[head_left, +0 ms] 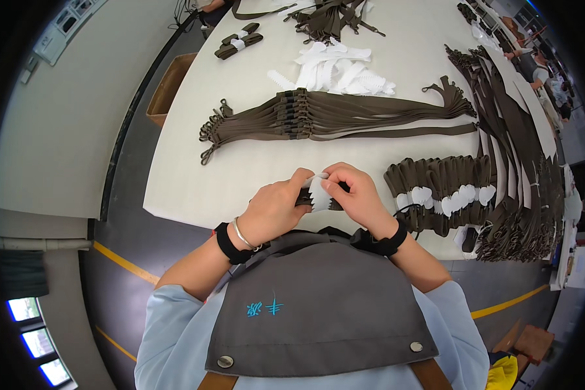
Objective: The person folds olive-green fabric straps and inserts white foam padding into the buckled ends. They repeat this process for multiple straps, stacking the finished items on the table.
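Observation:
Close to the table's near edge, both hands hold a small folded bundle of dark olive strap (337, 203). A white paper band (320, 196) with a jagged edge goes round its middle. My left hand (274, 203) closes on the bundle's left end, thumb and fingers pressed in. My right hand (359, 198) pinches the white band at its right side with thumb and forefinger. The hands cover most of the bundle, so the back of the band is hidden.
Beyond my hands lies a row of dark straps (383, 106) with hooks. A white paper band heap (341, 68) is behind it. Banded strap bundles (435, 188) sit at right, beside long loose straps (513, 130). A brown bin (170, 88) stands left of the white table (182, 175).

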### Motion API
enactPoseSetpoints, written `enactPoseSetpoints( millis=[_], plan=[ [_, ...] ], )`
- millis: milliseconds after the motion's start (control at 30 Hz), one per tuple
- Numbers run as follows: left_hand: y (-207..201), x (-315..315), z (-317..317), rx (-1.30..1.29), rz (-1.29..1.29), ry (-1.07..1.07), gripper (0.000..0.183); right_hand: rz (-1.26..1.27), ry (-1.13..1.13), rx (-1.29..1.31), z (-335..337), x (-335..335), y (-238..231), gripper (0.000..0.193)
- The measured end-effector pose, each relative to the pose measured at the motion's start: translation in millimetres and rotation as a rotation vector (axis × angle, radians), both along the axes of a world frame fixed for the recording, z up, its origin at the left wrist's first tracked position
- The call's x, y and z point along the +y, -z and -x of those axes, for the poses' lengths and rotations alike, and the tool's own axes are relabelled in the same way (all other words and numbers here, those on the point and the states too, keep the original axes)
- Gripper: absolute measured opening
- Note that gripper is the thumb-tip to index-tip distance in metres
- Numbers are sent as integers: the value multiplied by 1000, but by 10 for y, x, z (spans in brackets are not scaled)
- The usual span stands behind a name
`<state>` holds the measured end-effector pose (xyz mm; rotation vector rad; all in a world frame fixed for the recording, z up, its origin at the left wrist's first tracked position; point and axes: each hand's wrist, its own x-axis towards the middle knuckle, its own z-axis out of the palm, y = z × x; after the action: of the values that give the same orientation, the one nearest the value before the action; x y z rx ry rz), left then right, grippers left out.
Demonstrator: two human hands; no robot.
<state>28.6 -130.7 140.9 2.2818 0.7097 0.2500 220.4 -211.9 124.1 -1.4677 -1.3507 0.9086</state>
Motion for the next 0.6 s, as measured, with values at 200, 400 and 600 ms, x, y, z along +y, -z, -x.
enactPoseSetpoints(
  millis=[200,400,600],
  plan=[
    [-26,-30,-4,23,94,0,56,38,-49,-19,-44,2,52,18],
    [-14,-19,2,9,153,19,59,12,8,-97,22,-18,-7,19],
    [-50,0,22,-33,231,92,56,-204,54,-510,123,-54,3,18]
  ],
)
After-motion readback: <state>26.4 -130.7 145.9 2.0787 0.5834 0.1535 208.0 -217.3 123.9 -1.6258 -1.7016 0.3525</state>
